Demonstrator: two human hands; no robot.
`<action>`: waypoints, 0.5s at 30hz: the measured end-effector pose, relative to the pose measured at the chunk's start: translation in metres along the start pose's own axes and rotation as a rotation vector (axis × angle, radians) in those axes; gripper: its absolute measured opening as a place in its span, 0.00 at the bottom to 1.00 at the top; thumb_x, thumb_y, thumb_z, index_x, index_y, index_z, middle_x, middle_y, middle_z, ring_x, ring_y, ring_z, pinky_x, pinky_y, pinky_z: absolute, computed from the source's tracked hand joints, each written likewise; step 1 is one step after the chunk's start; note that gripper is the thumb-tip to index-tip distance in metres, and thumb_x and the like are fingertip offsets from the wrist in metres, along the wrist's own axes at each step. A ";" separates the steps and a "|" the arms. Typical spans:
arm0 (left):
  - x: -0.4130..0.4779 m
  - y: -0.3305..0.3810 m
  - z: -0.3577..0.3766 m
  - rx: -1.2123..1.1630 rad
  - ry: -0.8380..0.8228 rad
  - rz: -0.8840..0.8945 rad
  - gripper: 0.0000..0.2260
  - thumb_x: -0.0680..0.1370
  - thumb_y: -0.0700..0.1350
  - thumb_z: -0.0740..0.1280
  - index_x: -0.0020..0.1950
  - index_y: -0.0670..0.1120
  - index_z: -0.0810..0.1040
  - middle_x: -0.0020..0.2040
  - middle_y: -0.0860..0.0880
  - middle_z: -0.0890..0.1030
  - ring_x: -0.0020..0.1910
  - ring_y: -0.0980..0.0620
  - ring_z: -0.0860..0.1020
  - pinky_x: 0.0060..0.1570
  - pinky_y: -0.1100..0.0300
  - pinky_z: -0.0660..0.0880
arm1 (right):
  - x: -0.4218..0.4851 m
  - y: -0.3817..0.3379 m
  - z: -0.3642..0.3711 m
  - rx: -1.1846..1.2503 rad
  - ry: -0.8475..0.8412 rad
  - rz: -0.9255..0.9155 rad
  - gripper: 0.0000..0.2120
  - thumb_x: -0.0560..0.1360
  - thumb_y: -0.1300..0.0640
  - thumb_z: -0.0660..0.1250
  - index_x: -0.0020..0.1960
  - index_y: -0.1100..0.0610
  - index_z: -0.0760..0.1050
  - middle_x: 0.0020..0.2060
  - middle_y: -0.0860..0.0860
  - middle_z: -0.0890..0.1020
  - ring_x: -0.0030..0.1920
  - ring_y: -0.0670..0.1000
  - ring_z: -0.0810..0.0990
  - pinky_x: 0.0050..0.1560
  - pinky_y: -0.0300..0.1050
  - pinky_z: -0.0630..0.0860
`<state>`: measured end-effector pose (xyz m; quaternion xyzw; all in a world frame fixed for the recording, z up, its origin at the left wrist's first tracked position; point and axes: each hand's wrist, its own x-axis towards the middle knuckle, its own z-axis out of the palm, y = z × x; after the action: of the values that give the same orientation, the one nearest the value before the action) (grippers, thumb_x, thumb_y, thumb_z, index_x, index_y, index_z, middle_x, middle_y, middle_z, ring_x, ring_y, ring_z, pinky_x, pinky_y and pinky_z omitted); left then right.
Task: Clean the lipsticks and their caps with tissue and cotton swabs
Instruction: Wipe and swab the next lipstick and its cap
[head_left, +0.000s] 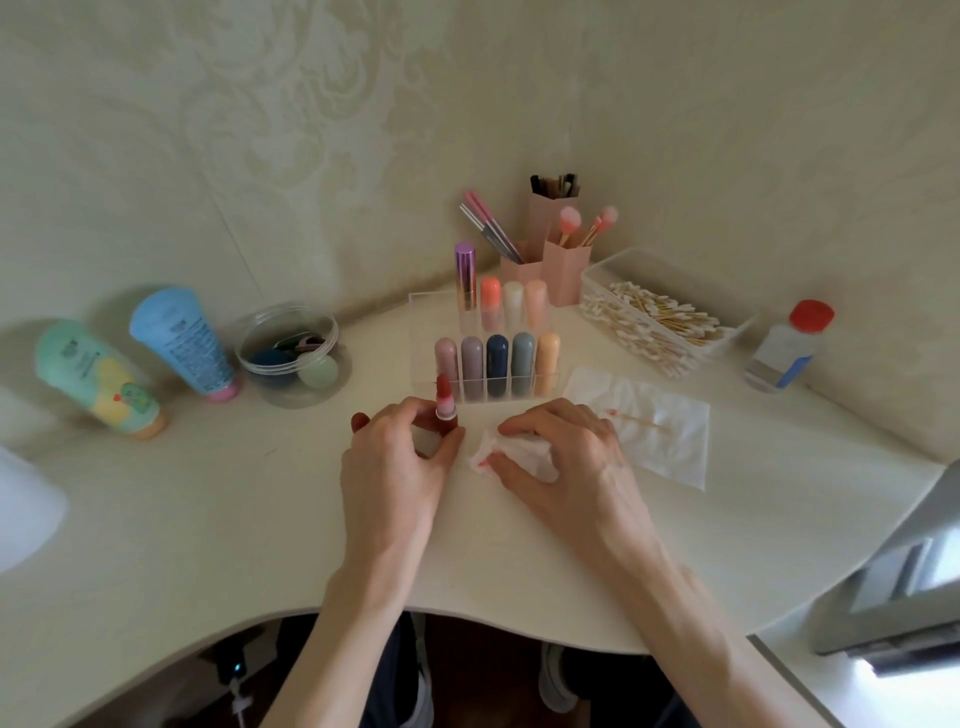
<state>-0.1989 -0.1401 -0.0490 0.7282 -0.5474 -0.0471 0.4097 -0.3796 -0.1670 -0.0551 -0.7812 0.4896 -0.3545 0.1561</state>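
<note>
Gripping left hand (395, 457): fingers and thumb curl round the base of an uncapped lipstick (445, 402), which stands upright with its red bullet above the fingertips.
Right hand (566, 452): just beside the left hand, not touching it; fingers and thumb are bent round a crumpled tissue (519, 453), holding it low on the tabletop (208, 519).
Crumpled tissue: white, with reddish smears on the edge nearest the left hand; close to the lipstick but apart from it.
Flat tissue (660, 431): spread on the tabletop just past the right hand's outer side.
Used swab (639, 420): lies across the flat tissue, its pink-stained tip toward the right hand.
Clear rack (421, 332): directly beyond both hands; capped lipsticks (498, 358) stand upright in it in two rows.
Pink holders (566, 270): behind the rack, with brushes standing in them.
Swab box (670, 283): well beyond the right hand, full of cotton swabs (649, 322).
Bottle (789, 348): red-capped, farthest out past the right hand.
Jar (293, 358): clear, beyond the left hand and outward, with sponges inside.
Tubes: a blue tube (182, 343) and a green tube (98, 379), farther outward of the left hand, caps down.
</note>
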 end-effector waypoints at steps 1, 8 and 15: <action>0.001 0.000 0.001 0.012 0.010 -0.003 0.07 0.74 0.50 0.78 0.48 0.52 0.83 0.43 0.56 0.85 0.42 0.49 0.80 0.43 0.54 0.72 | 0.000 0.000 0.000 0.000 -0.005 0.000 0.13 0.72 0.41 0.75 0.54 0.45 0.84 0.51 0.40 0.82 0.49 0.46 0.78 0.55 0.46 0.69; 0.003 0.001 0.004 0.071 0.020 -0.029 0.08 0.74 0.52 0.78 0.46 0.50 0.83 0.39 0.55 0.81 0.39 0.47 0.79 0.38 0.57 0.67 | -0.001 0.000 0.000 0.016 -0.007 0.008 0.11 0.73 0.45 0.79 0.53 0.44 0.84 0.50 0.40 0.82 0.46 0.43 0.73 0.57 0.50 0.71; 0.002 0.002 -0.001 0.020 -0.011 -0.021 0.09 0.73 0.52 0.79 0.48 0.50 0.84 0.37 0.56 0.82 0.38 0.51 0.80 0.41 0.55 0.73 | -0.001 -0.001 -0.003 0.027 -0.020 0.013 0.11 0.73 0.46 0.79 0.55 0.44 0.84 0.51 0.40 0.82 0.49 0.44 0.77 0.58 0.50 0.72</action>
<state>-0.1988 -0.1414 -0.0466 0.7377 -0.5423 -0.0500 0.3990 -0.3812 -0.1656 -0.0531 -0.7793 0.4882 -0.3523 0.1738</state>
